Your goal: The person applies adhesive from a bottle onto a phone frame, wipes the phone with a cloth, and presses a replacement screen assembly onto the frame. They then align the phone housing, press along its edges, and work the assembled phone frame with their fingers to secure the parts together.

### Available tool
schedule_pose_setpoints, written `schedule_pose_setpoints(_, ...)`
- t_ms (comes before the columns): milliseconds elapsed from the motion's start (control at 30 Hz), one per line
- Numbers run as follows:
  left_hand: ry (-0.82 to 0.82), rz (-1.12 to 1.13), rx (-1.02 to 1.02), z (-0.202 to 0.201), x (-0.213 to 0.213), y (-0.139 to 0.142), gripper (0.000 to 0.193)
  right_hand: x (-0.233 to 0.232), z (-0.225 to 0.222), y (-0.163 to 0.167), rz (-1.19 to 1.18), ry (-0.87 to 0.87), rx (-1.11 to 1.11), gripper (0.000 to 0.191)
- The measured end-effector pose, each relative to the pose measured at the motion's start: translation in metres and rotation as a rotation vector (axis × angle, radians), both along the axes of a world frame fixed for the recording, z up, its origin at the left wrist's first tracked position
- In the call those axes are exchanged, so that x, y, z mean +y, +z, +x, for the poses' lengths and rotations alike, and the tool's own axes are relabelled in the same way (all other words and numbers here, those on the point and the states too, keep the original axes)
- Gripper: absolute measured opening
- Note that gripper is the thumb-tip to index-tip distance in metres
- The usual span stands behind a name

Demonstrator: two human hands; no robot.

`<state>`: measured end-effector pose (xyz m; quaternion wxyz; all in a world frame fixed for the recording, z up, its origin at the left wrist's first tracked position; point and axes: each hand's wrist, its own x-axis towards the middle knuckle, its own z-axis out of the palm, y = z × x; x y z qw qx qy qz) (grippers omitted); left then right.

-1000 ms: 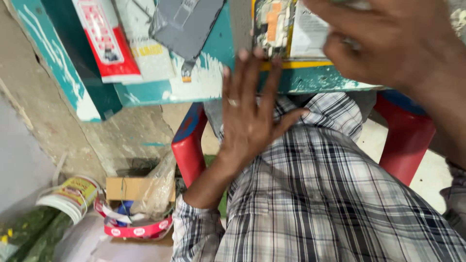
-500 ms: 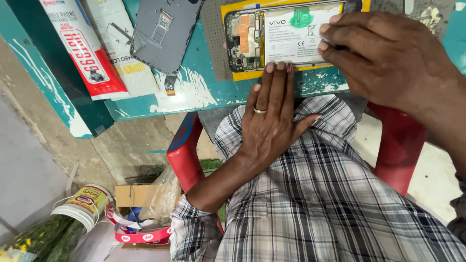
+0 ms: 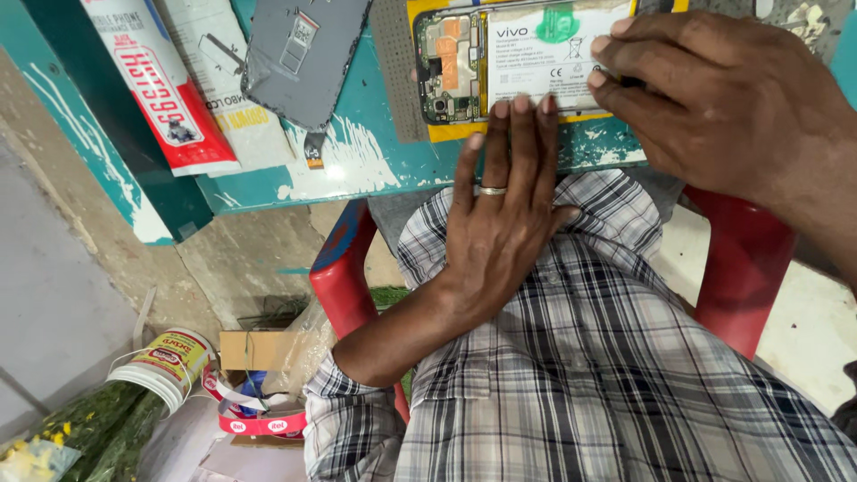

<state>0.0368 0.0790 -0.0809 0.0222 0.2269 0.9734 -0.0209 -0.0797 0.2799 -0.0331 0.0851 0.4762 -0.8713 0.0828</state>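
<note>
An opened phone (image 3: 500,67) with a white battery and bare circuit board lies on a yellow mat (image 3: 446,132) on the teal table (image 3: 357,165). My left hand (image 3: 500,228), with a ring on one finger, lies flat with its fingers stretched out. Its fingertips touch the phone's near edge. My right hand (image 3: 723,107) covers the phone's right end, fingers curled over the battery and gripping it. Beneath both hands is my plaid shirt (image 3: 607,375).
A grey phone back cover (image 3: 299,58) lies left of the phone, beside a red and white packet (image 3: 156,89) and a white packet (image 3: 223,80). I sit on a red plastic chair (image 3: 344,277). On the floor stand a white bucket (image 3: 165,361), a cardboard box (image 3: 254,348) and green plants (image 3: 98,428).
My left hand has slid forward from my lap until its fingertips reach the phone's edge. The view has tilted, bringing the phone and my right hand on it into plain view.
</note>
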Motion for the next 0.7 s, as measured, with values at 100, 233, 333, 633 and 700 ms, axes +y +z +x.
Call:
schedule_pose_setpoints(100,0.016,0.234,-0.024,0.005,0.007,-0.003,0.089,0.000,0.003,0.001,-0.040,-0.046,-0.069,0.014)
schedule_pose_setpoints(233,-0.085,0.141,0.022,0.015,0.020,-0.009,0.089,0.005,0.006,-0.001,0.054,-0.040,-0.107,0.025)
schedule_pose_setpoints(333,-0.076,0.104,0.013,0.014,0.023,-0.012,0.088,0.009,0.006,-0.006,0.041,-0.052,-0.133,0.026)
schedule_pose_setpoints(633,-0.048,0.082,0.074,-0.004,0.028,-0.008,0.068,0.011,-0.002,-0.006,0.029,-0.035,-0.119,0.027)
schedule_pose_setpoints(700,-0.057,0.023,0.121,-0.008,0.031,-0.009,0.060,0.010,-0.003,-0.005,0.040,-0.031,-0.101,0.028)
